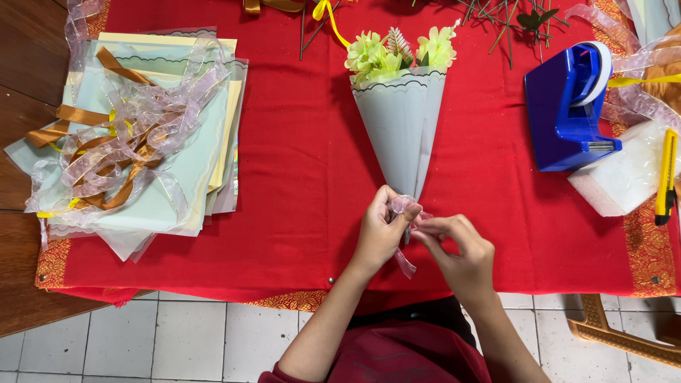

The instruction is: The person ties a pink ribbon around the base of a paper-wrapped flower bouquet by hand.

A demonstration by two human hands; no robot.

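A pale grey-blue paper cone (401,128) holding yellow-green artificial flowers (397,51) lies on the red tablecloth (298,177), its tip pointing toward me. My left hand (381,230) and my right hand (457,252) meet at the cone's tip. Both pinch a sheer pinkish ribbon (406,207) wrapped around the tip; a loose end hangs down between my hands.
A stack of pastel paper sheets (191,170) with tangled sheer and brown ribbons (120,142) lies at left. A blue tape dispenser (571,106), a white packet (628,177) and a yellow utility knife (667,177) are at right. Green stems (511,21) lie along the far edge.
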